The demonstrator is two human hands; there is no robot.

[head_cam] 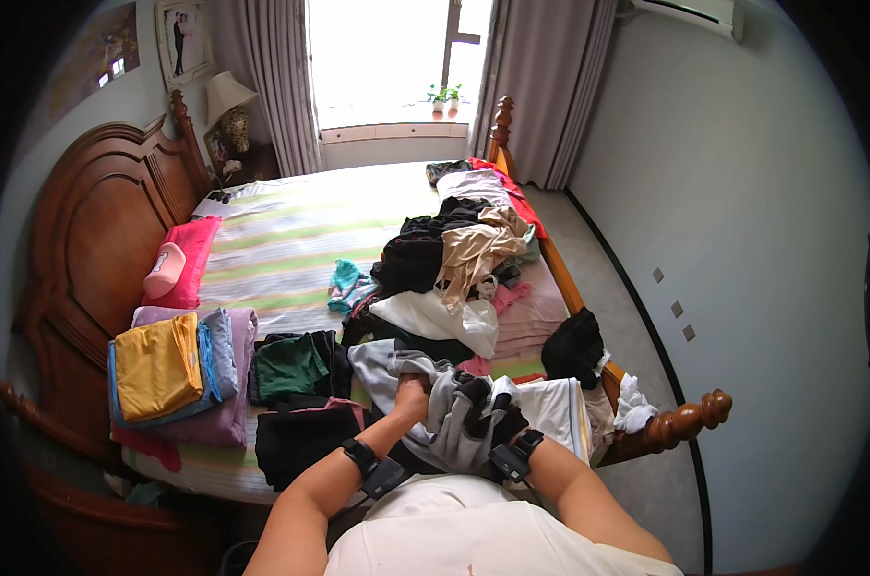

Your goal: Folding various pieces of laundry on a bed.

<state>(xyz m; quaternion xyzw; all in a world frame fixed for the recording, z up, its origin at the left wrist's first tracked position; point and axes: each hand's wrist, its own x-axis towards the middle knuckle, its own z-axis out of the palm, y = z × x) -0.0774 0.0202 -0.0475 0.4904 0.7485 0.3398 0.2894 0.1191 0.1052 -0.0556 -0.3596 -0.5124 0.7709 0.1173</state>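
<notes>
A grey and black garment (445, 414) hangs bunched between my hands, low over the near side of the bed. My left hand (412, 398) grips its upper left part, with the fingertips lost in the folds. On the other side, my right hand (519, 428) is mostly covered by the garment's dark cloth, so its fingers cannot be seen. Just left of the garment lie a folded black garment (301, 443) and a folded green piece (289, 366) on dark cloth. A white folded cloth (553, 410) is close to my right wrist.
Beyond my hands, loose clothes (413, 252) are heaped on the striped bed sheet (283, 237). A folded stack topped with yellow cloth (157, 367) sits by the wooden headboard (104, 209). The footboard post (687, 421) rises at right, near a black cloth item (573, 349).
</notes>
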